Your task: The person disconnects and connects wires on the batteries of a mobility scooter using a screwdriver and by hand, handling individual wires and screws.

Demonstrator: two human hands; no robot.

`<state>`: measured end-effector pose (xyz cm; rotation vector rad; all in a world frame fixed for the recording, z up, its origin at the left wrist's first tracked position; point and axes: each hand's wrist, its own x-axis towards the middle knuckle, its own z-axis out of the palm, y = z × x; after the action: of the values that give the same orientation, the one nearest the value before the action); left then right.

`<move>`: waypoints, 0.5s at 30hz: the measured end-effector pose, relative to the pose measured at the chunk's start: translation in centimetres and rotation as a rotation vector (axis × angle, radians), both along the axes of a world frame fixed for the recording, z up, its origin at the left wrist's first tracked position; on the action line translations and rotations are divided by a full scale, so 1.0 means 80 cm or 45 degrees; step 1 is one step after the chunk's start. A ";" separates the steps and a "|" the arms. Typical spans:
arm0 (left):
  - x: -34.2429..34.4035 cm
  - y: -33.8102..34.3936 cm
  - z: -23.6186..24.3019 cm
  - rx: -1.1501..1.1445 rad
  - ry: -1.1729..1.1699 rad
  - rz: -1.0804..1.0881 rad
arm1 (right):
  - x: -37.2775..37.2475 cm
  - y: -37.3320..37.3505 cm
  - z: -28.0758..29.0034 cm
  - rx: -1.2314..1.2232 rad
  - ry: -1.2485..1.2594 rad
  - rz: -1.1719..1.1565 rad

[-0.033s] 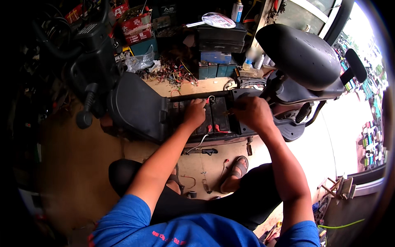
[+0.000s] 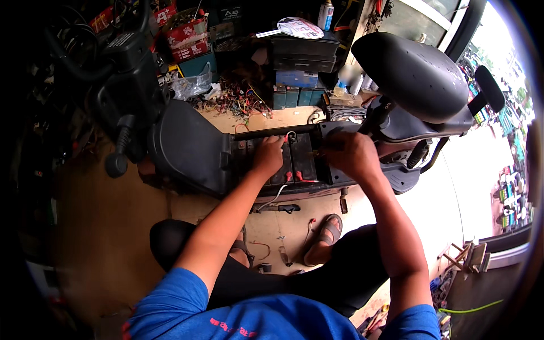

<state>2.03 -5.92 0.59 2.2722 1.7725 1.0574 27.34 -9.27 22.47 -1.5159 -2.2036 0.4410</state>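
1. The tan floor (image 2: 113,226) is shadowed at left — bleached by daylight at right.
2. A framed glass pane (image 2: 419,22) stands at upper right, near a bright opening (image 2: 498,34).
3. Dark boxes (image 2: 306,54) are stacked behind; a wooden stool (image 2: 477,258) sits at lower right.

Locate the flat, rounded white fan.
In the head view, the fan lies upper centre, on a black rectangular box, left of a blue-and-white cylindrical can.
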 end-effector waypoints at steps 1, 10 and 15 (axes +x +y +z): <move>-0.001 -0.002 0.000 0.025 -0.002 -0.008 | 0.010 -0.003 0.005 -0.019 0.069 -0.024; 0.013 0.017 -0.006 0.054 0.000 0.055 | 0.041 -0.018 0.034 -0.350 1.116 -0.201; -0.022 0.022 -0.024 0.162 -0.278 0.011 | 0.001 -0.032 -0.017 -1.200 1.269 0.128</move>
<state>0.24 -4.15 -1.37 2.1204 1.6740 1.3973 27.41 -11.80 21.12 -1.0830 -1.2609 1.9501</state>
